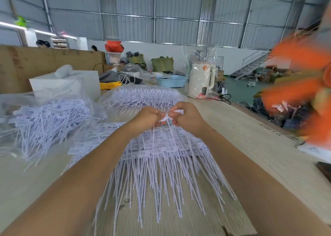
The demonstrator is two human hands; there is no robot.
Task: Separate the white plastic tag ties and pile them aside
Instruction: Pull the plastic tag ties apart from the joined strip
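Both hands, left hand (148,117) and right hand (186,117), pinch thin white plastic tag ties (165,118) (joined ones); a hard tug may snap them.

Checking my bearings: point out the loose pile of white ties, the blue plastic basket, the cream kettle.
Loose pile of white ties (48,117), head view, its middle.
Blue plastic basket (172,81), head view, front wall.
Cream kettle (199,80), head view, body.

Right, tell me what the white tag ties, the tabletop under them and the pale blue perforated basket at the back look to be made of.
White tag ties: thin flexible plastic, matte; the tails fan out springily.
Tabletop: probably pale wood-grain laminate or board, judging by its fine parallel streaks and dull sheen.
Pale blue perforated basket: moulded plastic, with regular holes and a smooth rim.
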